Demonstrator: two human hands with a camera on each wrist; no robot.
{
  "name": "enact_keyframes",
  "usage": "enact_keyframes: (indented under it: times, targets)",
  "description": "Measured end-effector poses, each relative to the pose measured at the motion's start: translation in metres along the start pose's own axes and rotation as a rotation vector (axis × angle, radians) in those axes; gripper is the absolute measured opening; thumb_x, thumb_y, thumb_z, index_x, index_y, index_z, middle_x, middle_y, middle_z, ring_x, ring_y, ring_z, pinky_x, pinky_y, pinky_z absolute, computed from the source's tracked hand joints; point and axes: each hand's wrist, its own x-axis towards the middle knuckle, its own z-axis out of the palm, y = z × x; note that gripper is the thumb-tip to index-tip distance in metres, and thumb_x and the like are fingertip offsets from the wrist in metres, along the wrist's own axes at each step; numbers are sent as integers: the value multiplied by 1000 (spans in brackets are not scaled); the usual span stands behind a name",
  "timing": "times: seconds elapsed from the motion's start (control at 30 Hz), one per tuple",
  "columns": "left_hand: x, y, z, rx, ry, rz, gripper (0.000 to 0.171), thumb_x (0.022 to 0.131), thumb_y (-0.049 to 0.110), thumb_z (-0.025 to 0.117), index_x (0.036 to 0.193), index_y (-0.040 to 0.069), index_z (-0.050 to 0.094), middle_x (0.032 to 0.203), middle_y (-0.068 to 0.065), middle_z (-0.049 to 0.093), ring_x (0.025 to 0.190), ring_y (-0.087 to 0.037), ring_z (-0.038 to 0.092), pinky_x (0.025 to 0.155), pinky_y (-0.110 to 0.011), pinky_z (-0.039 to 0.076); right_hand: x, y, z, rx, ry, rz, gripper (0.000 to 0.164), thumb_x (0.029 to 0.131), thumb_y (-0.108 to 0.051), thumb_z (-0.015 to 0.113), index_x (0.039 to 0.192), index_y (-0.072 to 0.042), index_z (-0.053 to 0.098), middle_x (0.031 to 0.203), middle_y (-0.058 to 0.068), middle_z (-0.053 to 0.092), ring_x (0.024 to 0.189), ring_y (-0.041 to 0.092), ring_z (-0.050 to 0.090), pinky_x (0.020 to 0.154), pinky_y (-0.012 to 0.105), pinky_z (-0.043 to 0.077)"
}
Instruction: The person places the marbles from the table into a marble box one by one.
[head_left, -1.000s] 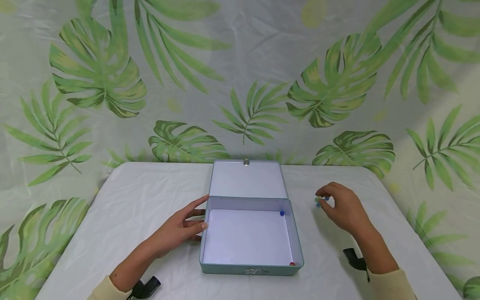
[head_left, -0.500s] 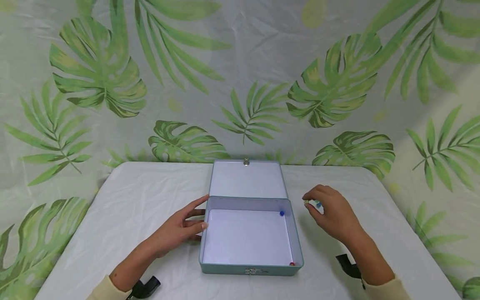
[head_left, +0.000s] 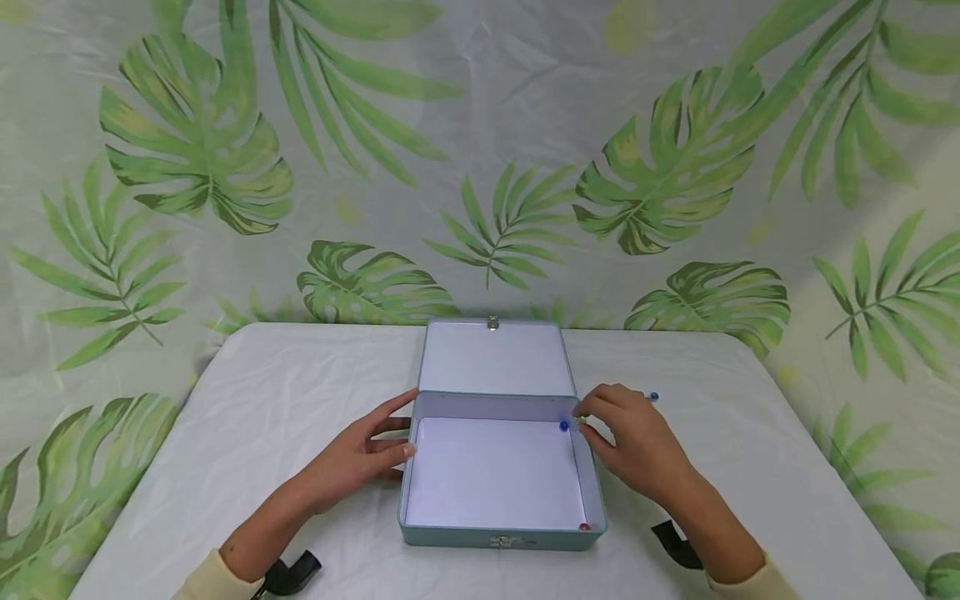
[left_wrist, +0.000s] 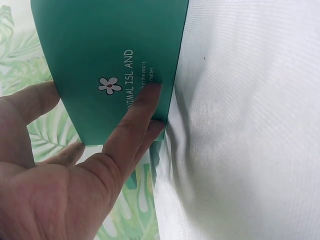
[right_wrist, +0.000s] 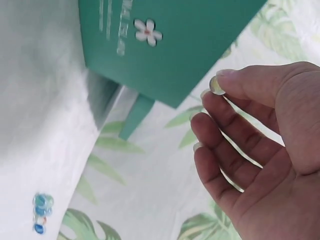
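A green tin box [head_left: 450, 538] stands on the table with its lid [head_left: 495, 358] swung back. My left hand [head_left: 348, 467] rests at the box's left side; the left wrist view shows straight fingers laid against its printed wall [left_wrist: 100, 45]. Between thumb and index finger, my right hand [head_left: 637, 437] pinches a clear, yellowish glass marble [right_wrist: 216, 86] at the right rim, near the back corner. Inside the box, a blue marble [head_left: 564, 426] lies by that corner and a red marble [head_left: 583, 527] sits at the front right.
Several blue and clear marbles [right_wrist: 42, 202] lie on the white-covered table [head_left: 315, 375] right of the box, mostly hidden behind the right hand in the head view. A leaf-patterned cloth [head_left: 495, 125] hangs behind the table.
My right hand has moved left from the group of marbles to the box's right rim, carrying one marble. The left hand and box have stayed in place.
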Motion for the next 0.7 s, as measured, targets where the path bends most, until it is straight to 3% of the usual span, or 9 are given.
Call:
enact_keyframes:
  times: [0.33,0.7]
  targets:
    - [-1,3,1,20,-4,25,79,105,23,71,170,29,26,163,-29,37,141,-46,53,95,-49,61,1,-13,9,7,4,-49,28,80,-2,92,99,-15,77,97,-6,71,92,12,64,78,38,56]
    - [-2,1,1,13,-7,18,80,105,23,71,170,29,26,164,-30,36,141,-46,53,95,-50,60,1,-5,9,21,1,-22,24,84,-3,89,101,-16,77,101,-7,72,96,14,66,82,39,58]
